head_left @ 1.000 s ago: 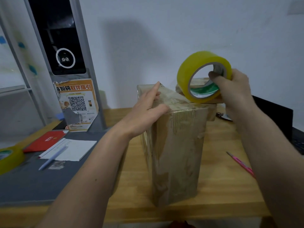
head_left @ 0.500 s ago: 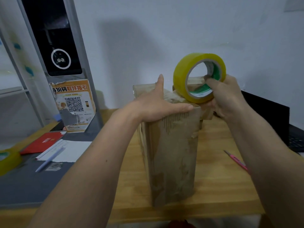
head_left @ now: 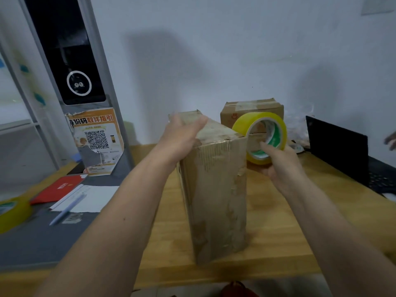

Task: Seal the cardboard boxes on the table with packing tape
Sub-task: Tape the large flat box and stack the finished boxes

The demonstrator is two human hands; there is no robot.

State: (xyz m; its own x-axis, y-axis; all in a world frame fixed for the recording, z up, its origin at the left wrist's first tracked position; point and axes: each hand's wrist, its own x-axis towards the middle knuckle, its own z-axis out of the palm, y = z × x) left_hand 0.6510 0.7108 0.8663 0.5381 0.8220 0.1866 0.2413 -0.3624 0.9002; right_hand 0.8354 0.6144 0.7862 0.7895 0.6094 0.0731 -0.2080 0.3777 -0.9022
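Cardboard box [head_left: 251, 116] behind tape roll [head_left: 260, 137]

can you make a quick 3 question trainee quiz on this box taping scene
1. True or false: the right hand holds the yellow tape roll.
2. Where is the left hand? A) on top of the tall box B) on the blue pen C) on the laptop
3. What stands behind the tape roll?

Key: 1 true; 2 A; 3 a smaller cardboard box.
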